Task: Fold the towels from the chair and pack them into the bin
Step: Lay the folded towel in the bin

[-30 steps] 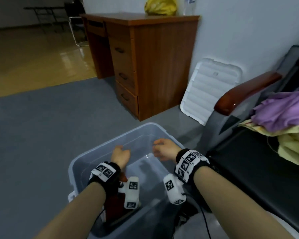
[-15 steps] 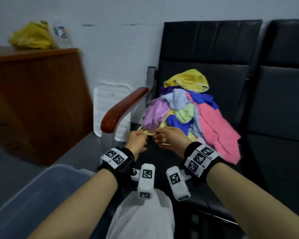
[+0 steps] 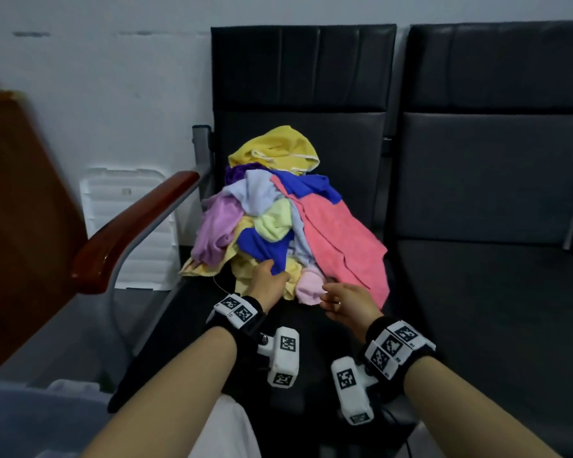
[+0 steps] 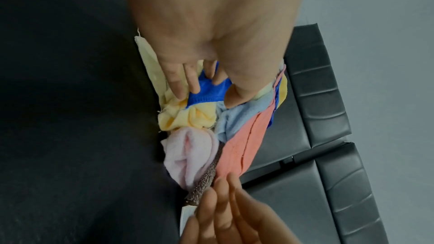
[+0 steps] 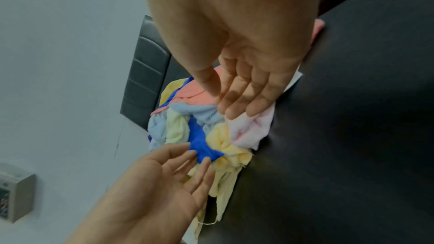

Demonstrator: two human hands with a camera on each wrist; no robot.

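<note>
Towels (image 3: pixel 278 213) lay heaped on the chair (image 3: pixel 311 94) straight ahead of us. Our left hand (image 3: pixel 268 285), fingers straight, touched the blue towel (image 4: pixel 206 90); our right hand (image 3: pixel 346 304), also spread, hovered beside the pink one (image 3: pixel 308 287).

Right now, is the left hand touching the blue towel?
Touching. The left wrist view shows the left hand with fingertips pressed onto the blue towel.

Pale wall (image 3: pixel 113 77), wooden desk (image 3: pixel 17 209) blurred, perhaps grey floor (image 3: pixel 63 328)
</note>
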